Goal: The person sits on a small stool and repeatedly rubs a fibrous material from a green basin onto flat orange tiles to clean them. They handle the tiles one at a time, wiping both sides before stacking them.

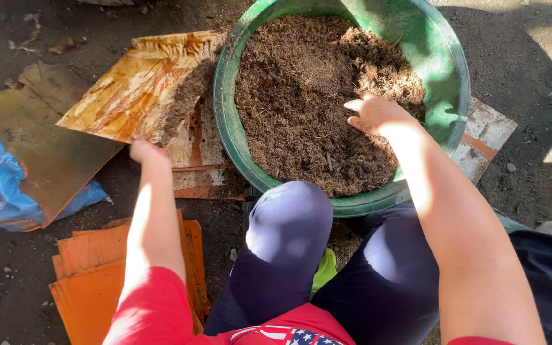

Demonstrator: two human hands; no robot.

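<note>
Directly under the right hand (378, 115) lies the brown, fibrous, crumbly coir-like heap (308, 96), filling the round green plastic basin (455, 70) on the ground; its fingers (354, 105) are loosely spread, pointing left across the pile. Well apart, the left hand (145, 150) pinches the lower edge of a tilted orange-stained flat board (135, 86), which spills more fibre toward the basin rim.

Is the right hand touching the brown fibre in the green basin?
Touching. The head view shows the right hand resting on the brown fibre inside the green basin.
</note>
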